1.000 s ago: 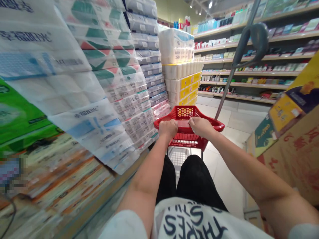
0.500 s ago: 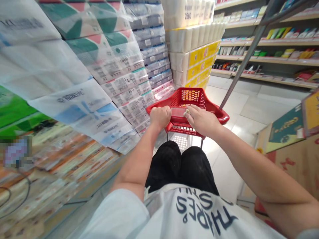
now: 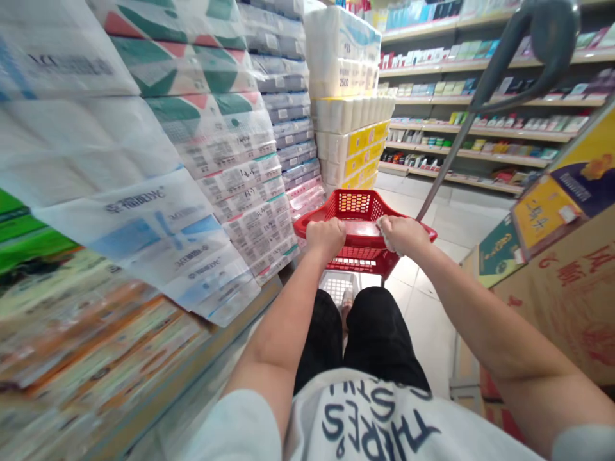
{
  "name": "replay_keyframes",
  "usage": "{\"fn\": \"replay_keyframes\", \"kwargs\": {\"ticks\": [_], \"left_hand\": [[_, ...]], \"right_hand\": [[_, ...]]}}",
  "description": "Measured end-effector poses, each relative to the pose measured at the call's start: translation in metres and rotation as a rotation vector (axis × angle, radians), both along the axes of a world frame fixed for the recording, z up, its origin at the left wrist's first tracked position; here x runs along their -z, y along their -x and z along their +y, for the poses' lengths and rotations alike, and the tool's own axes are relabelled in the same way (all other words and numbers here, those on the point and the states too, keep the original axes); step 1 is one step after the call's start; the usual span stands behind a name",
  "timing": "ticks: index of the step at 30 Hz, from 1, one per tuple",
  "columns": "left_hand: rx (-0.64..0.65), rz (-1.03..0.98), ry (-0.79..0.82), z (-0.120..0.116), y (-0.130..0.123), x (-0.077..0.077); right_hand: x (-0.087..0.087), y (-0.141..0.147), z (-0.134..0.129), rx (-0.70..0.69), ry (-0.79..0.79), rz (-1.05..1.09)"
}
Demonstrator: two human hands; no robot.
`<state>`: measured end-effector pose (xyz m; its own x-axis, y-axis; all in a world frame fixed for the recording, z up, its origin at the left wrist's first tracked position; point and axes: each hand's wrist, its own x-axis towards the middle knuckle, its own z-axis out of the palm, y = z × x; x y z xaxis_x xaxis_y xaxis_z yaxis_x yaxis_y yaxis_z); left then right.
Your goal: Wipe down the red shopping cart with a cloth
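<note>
Several long shelves (image 3: pixel 480 131) of small boxes and bottles line the far edge of the tiled floor (image 3: pixel 466 218). Tall stacks of wrapped paper packs (image 3: pixel 182 83) run along the floor's left edge, and printed cartons (image 3: pixel 567 282) are piled along its right edge. Between them, right in front of the person, stands the red shopping cart (image 3: pixel 358 261), nearer the stacks. A pale lower basket (image 3: pixel 334 280) shows beneath it, and a grey pole (image 3: pixel 446 163) slants up from the right corner of its rim. Left hand (image 3: pixel 327 237) and right hand (image 3: pixel 403 235) are both clamped around its handle (image 3: pixel 362 228), fingers curled over the near edge, one towards each end, a stretch of bar between them.
</note>
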<state>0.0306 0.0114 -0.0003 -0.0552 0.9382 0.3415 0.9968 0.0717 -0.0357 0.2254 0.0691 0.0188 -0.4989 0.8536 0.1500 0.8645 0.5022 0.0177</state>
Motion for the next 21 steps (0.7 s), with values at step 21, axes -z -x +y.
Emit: {"fn": "replay_keyframes", "kwargs": {"ticks": [21], "left_hand": [[0.039, -0.037, -0.051, -0.036, -0.001, -0.002]], "right_hand": [[0.027, 0.033, -0.065, -0.269, -0.398, 0.284]]}}
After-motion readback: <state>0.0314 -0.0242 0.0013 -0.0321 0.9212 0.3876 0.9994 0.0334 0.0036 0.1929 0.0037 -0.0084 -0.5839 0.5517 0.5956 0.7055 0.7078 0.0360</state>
